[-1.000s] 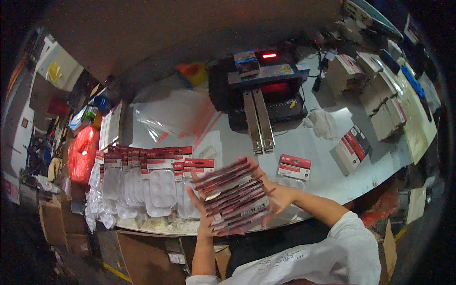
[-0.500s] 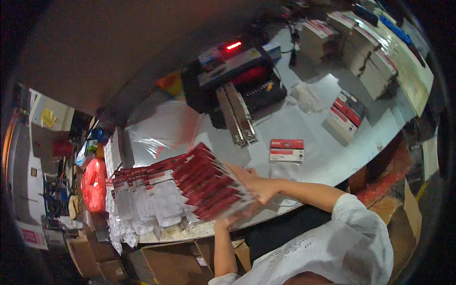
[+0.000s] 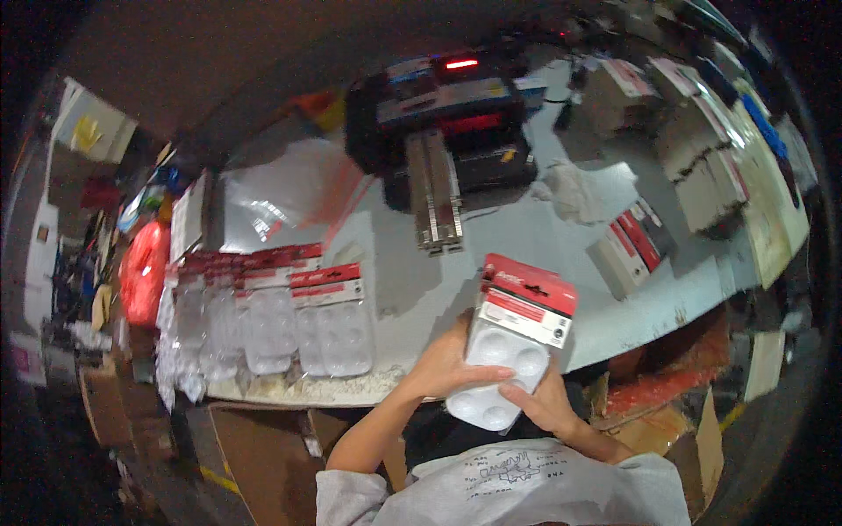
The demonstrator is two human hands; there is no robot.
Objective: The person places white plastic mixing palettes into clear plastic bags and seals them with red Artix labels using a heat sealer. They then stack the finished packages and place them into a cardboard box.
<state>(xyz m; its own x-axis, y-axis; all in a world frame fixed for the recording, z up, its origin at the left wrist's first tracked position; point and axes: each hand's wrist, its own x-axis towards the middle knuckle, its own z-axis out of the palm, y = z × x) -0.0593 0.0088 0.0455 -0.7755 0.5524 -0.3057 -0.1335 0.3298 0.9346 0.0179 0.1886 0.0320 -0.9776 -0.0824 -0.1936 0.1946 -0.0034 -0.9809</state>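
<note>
Both of my hands grip a stack of packaged white plastic palettes (image 3: 496,347) with round wells, topped by red-and-white header cards (image 3: 531,294). It faces up at the table's front edge. My left hand (image 3: 445,361) wraps the stack's left side, thumb across the top palette. My right hand (image 3: 548,403) holds the lower right side, its thumb also on the front. Fingers behind the stack are hidden. To the left lies an overlapping row of similar packs (image 3: 267,329), with one pack (image 3: 333,329) at its right end.
A black machine (image 3: 456,114) with a red light and a metal rail (image 3: 434,193) stands at the back. Card stacks (image 3: 630,247) and piled cards (image 3: 706,171) are on the right. Clear plastic bags (image 3: 281,193) lie left of the machine; crumpled white material (image 3: 574,188) lies right.
My hands have moved the stack right, away from the row, and turned it from fanned edges to face up. The single pack at the right is no longer visible on the table.
</note>
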